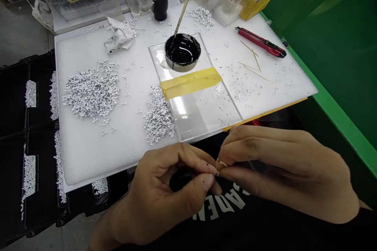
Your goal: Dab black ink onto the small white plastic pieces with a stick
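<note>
At lower centre, a tiny piece [218, 173] is mostly covered by fingertips [208, 181]; black trays [11, 102] are cropped at far left.

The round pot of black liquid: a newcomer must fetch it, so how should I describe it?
Find the white board, then the clear sheet crossed by yellow tape. Just beyond the tape, on the sheet, sits the round pot, a stick leaning in it. Unlike the smaller black cup farther back, it is wide, with a pale outer wall.
</note>
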The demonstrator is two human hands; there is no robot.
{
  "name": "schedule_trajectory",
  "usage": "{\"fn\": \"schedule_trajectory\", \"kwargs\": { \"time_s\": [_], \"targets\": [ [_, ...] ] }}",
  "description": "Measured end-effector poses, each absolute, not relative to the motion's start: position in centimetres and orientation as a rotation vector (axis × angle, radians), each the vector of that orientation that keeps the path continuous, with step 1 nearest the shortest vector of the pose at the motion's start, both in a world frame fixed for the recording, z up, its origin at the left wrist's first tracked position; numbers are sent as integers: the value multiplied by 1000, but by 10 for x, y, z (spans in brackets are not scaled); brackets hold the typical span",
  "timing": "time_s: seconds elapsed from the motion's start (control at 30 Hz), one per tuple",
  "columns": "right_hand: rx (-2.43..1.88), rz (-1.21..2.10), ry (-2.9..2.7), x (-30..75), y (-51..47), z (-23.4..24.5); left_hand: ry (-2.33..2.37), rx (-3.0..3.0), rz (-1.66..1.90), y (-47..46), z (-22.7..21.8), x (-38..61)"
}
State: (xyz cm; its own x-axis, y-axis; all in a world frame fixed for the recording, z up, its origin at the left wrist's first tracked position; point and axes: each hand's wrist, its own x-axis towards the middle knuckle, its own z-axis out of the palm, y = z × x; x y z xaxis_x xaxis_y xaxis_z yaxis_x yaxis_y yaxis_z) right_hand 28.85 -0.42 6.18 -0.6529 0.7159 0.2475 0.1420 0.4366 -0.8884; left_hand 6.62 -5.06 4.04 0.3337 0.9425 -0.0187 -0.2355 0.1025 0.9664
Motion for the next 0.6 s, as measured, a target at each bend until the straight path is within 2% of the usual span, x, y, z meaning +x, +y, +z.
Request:
{"fn": "schedule_trajectory", "kwargs": {
  "time_s": [0.37, 0.6],
  "targets": [
    [-663, 1235, -2106, 290, -4, 60, 901, 948, 921, -49, 45, 65],
    [-698, 1115, -2212, 290, -4, 61, 973, 1032, 895, -46, 46, 64]
  ]
}}
